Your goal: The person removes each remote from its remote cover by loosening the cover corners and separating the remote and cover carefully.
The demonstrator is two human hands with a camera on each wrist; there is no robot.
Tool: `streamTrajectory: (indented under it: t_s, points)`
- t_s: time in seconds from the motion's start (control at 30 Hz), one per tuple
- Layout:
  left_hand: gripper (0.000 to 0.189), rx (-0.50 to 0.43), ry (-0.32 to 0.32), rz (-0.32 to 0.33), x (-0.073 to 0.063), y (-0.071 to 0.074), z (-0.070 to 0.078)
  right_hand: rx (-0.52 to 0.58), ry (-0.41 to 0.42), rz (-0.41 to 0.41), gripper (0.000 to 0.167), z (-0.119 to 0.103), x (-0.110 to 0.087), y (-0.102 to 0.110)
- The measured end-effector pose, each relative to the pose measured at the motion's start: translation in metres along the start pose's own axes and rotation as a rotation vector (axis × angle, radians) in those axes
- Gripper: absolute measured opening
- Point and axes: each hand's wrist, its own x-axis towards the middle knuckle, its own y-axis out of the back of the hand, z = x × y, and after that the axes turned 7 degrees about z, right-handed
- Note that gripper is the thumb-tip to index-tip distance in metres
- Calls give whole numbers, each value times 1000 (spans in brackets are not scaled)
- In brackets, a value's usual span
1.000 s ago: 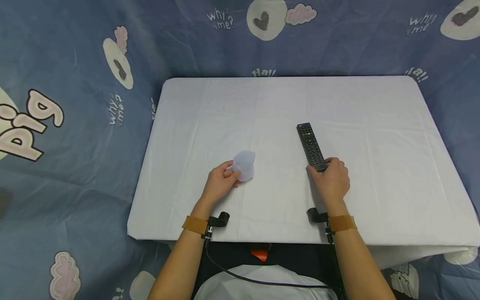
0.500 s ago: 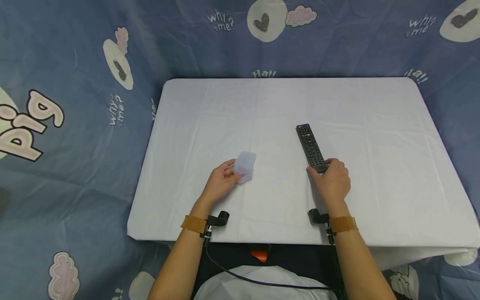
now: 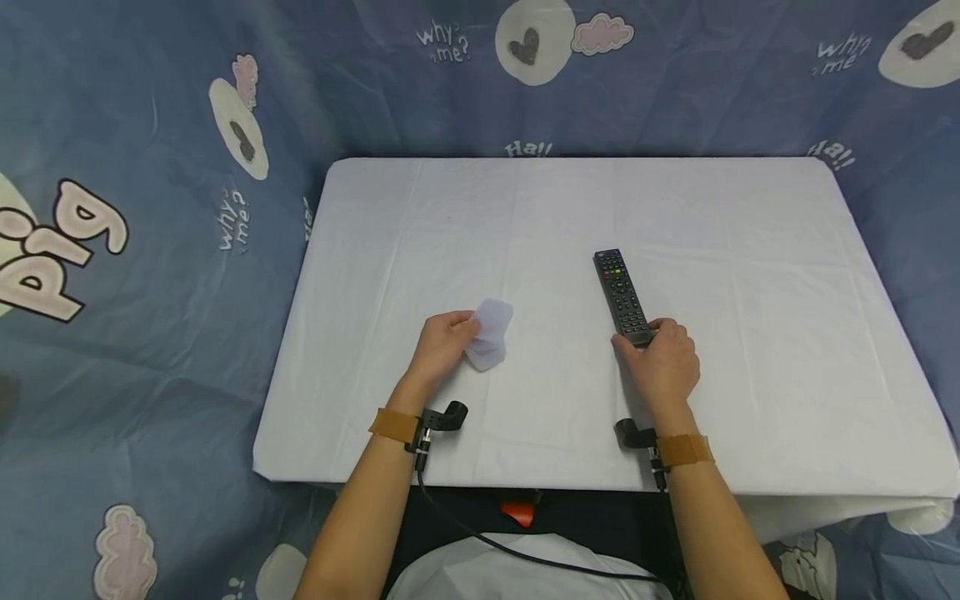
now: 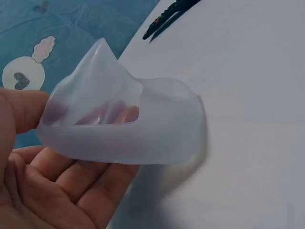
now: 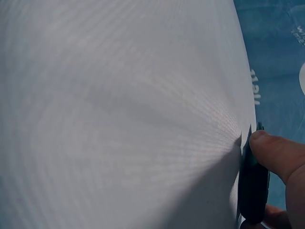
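My left hand [image 3: 442,344] pinches a translucent, soft, silicone-like cover [image 3: 492,333] by its left side, above the table. In the left wrist view, the cover [image 4: 167,124] is bent into a pointed, hollow shape and has an opening with a straight lower edge. The thumb [image 4: 28,110] presses on it from the left, and the other fingers lie behind and below. To the right, my right hand [image 3: 663,367] grips the near end of a black remote control [image 3: 622,292] between thumb and fingers. Its buttons face up, and its far end points away from me.
A white cloth covers the table [image 3: 787,333]. Blue printed fabric [image 3: 660,92] hangs behind it and lies at the left. Each wrist wears a strapped camera, and a black cable [image 3: 525,560] runs from the left one across the lap.
My left hand has turned and moved slightly forward, thumb now on top of the cover, whose visible shape has changed. The right hand and remote control have stayed nearly still.
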Motion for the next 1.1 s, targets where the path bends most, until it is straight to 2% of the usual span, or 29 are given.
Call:
streamTrajectory:
  t_s: [0.27,0.57,0.73,0.87,1.0,1.1]
  points:
    - [46,-24,-64,50,15,-7,6,5,10,15,66,0,0,0]
    - [46,2,-145,142,42,-23,7,6,28,15,67,-3,-1,3]
    - [48,70,-169,202,50,-28,4,1,40,22,69,-3,-2,1]
    - [47,161,-172,239,49,-30,8,-2,51,26,69,-4,-2,0]
    - [46,280,-151,245,46,-28,16,-4,61,19,68,-4,-1,1]
    - [44,292,-137,244,48,-26,20,-10,69,20,68,-3,0,0]
